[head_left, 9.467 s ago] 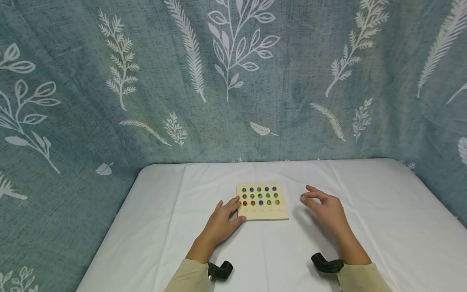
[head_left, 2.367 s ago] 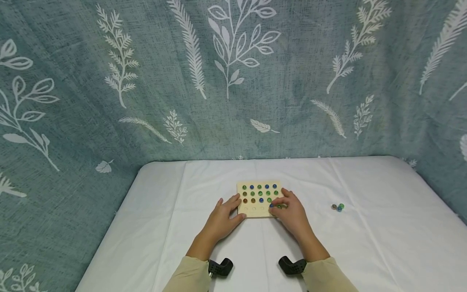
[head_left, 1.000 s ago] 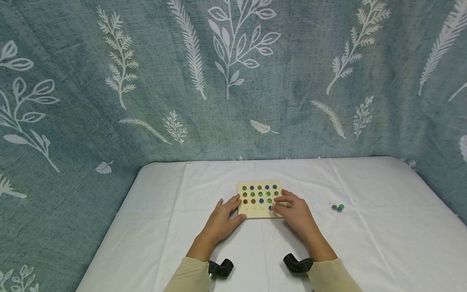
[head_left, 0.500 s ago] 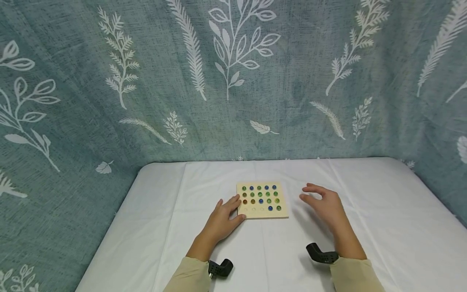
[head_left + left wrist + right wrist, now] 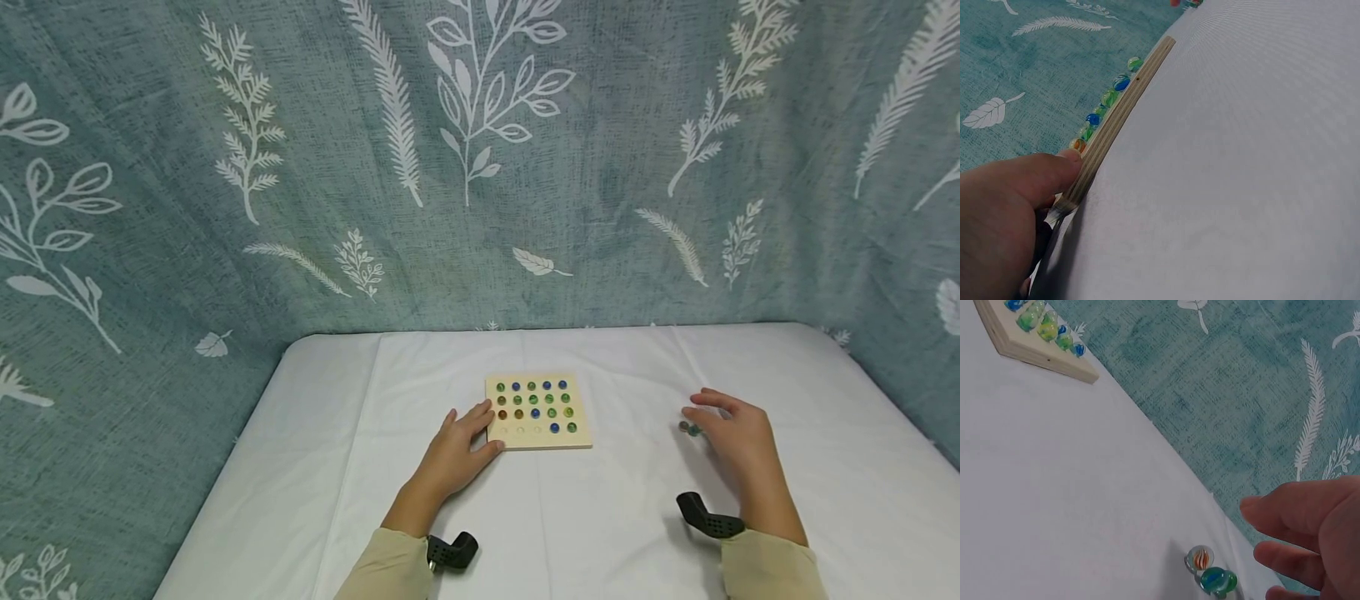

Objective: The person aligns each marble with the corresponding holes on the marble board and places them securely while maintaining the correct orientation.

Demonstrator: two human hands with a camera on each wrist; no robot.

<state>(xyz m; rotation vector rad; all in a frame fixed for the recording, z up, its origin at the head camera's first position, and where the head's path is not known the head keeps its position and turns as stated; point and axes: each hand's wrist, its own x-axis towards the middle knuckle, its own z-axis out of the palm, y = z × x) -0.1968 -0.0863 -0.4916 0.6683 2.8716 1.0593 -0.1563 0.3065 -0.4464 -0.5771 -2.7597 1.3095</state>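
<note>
A pale wooden board (image 5: 542, 440) with holes holds several rows of green, blue and amber glass marbles. Its front row has a blue and a green marble at the right end, with bare holes to the left. My left hand (image 5: 459, 458) rests against the board's left side, its thumb at the near left corner. In the left wrist view, that thumb (image 5: 1054, 175) touches the board's edge. Over to the right, my right hand (image 5: 742, 437) hovers with thumb and fingers apart beside loose marbles (image 5: 684, 426). An orange-striped marble (image 5: 1200, 559) and a blue-green one (image 5: 1215, 581) show in the right wrist view.
White cloth (image 5: 600, 517) covers the table. A teal leaf-print curtain (image 5: 450, 250) hangs behind and to the sides. Each wrist wears a black camera mount (image 5: 708, 517).
A blue and a green marble now sit in the front row's right end. My right hand has left the board and moved right to the loose marbles. The left hand stays put.
</note>
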